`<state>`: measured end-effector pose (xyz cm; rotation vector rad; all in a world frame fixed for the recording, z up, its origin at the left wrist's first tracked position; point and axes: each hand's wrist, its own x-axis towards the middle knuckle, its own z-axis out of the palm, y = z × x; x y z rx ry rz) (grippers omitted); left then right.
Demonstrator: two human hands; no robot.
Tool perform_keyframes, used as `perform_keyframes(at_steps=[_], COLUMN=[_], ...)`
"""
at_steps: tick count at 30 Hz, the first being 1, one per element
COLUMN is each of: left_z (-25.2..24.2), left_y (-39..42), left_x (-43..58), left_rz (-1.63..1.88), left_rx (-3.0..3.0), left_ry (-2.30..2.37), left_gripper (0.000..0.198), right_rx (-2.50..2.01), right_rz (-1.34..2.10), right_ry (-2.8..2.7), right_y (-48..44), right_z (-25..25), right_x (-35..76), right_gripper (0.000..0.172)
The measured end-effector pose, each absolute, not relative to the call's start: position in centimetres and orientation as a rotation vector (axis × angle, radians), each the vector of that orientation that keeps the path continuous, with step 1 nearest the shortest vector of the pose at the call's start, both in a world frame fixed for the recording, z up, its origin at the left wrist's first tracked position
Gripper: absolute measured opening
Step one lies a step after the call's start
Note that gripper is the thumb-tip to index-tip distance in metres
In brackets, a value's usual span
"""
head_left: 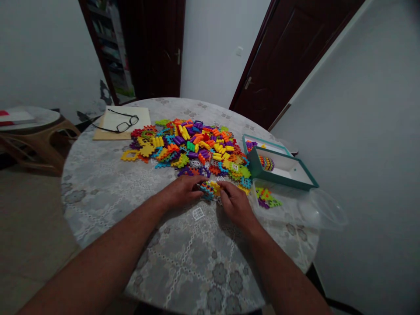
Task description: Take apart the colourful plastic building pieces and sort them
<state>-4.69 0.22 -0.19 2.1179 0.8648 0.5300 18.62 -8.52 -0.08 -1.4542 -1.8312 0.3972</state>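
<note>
My left hand (pixel 184 191) and my right hand (pixel 236 204) meet near the middle of the table. Between them is a small bundle of toothed plastic building pieces (pixel 208 189), blue, yellow and orange in colour. Fingers of my left hand close on its left side, while the right thumb and fingers grip the yellow part on the right. The fingers partly hide how the pieces join. Just beyond the hands lies a large heap of gear-edged plates and ribbed connectors (pixel 193 142) in many colours. A white window-shaped piece (pixel 198 213) lies flat on the tablecloth nearer to me.
A teal-edged box (pixel 285 169) and a clear plastic tub (pixel 292 214), both with pieces inside, stand on the right. Glasses (pixel 123 127) rest on a pale board (pixel 144 114) at the back left. The round table (pixel 183 271) has a patterned cloth.
</note>
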Motion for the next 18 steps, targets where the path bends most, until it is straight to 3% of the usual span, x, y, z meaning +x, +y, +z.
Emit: perform_keyframes(at_steps=[12, 18], left_z=[-0.9, -1.2], left_y=[0.4, 0.5], left_x=[-4.6, -4.9], left_rz=[0.589, 0.549], left_rx=[2.141, 2.133], left_ry=[0.772, 0.807], left_gripper=[0.057, 0.067], right_rx=[-1.521, -1.596], right_rz=[0.471, 0.371], right_ry=[-1.901, -1.933], right_y=[-8.8, -8.1], right_z=[-0.1, -0.2], right_x=[17.0, 15.7], right_gripper=[0.051, 0.035])
